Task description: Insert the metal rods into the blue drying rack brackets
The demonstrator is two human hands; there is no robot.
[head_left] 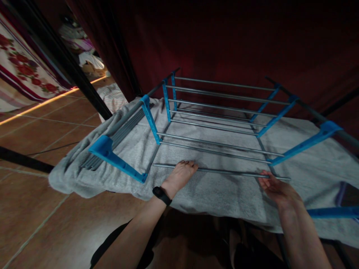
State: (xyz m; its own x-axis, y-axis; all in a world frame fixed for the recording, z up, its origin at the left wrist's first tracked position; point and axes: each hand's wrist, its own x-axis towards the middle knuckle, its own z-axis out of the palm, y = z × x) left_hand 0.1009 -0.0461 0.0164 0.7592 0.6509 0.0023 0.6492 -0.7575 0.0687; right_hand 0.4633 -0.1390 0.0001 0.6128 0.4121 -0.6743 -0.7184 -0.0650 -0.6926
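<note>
Near the front edge of the cloth, my left hand (181, 175), with a black band on the wrist, curls over a thin grey metal rod (227, 172). My right hand (276, 187) grips the same rod close to its right end, fingers closed round it. The rod lies roughly level in front of a partly assembled rack with blue plastic brackets (150, 120) and several grey crossbars (215, 141). At the rack's front left, a blue bracket (120, 162) has no crossbar attached.
More grey rods (117, 140) lie bundled at the left on the grey cloth (213, 194). Another blue piece (333, 212) is at the lower right. Dark red curtain (224, 41) hangs behind, black frame bars (92, 95) stand left, and tiled floor (36, 209) lies below.
</note>
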